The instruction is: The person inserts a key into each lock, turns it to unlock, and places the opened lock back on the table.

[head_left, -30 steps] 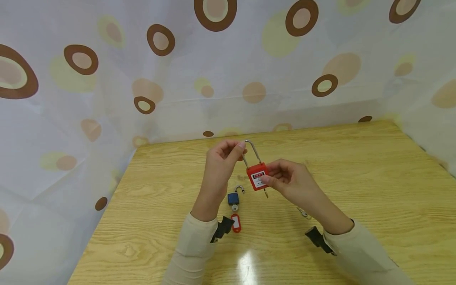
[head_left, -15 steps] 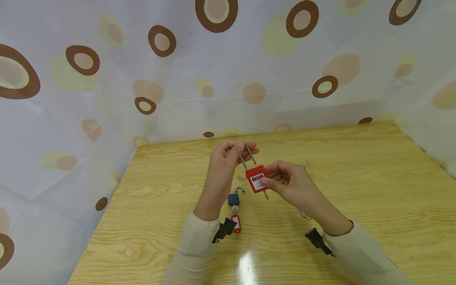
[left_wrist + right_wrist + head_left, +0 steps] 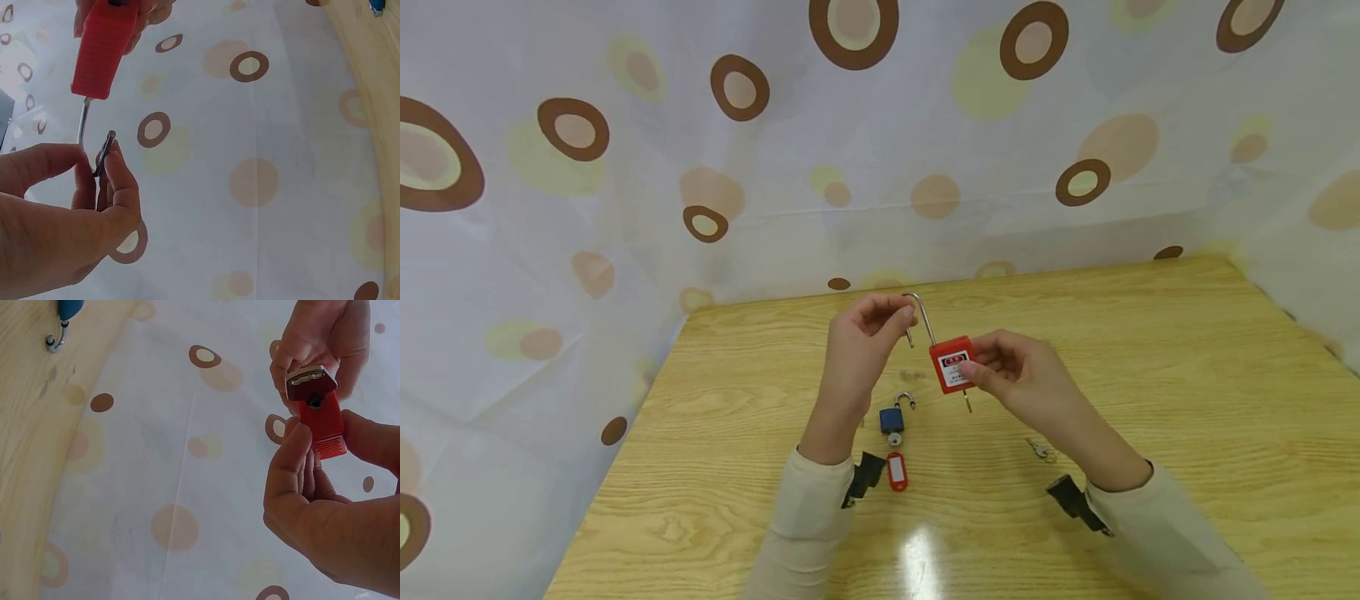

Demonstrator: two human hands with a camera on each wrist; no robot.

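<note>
A red padlock (image 3: 947,352) with a white label is held up above the table, its long steel shackle (image 3: 927,322) swung out so that one leg is free of the body. My left hand (image 3: 853,367) pinches the curved top of the shackle between thumb and fingers. Gripped by my right hand (image 3: 1037,396) is the body, thumb on the label side. A key (image 3: 967,402) sticks out of its underside, and the right wrist view shows the key's head (image 3: 307,377) end-on. In the left wrist view the shackle's free end (image 3: 111,134) shows between the fingers.
Below the hands, a blue padlock (image 3: 891,419) lies with its shackle raised and a key (image 3: 894,439) in it. Beside it is a red key tag (image 3: 897,472). Small keys (image 3: 1040,450) lie near the right wrist. A patterned sheet (image 3: 880,242) stands behind the wooden table (image 3: 715,500).
The shackle, straight above the body a second ago, was lifted out on one side and has turned leftward. The red padlock body has shifted slightly right and up.
</note>
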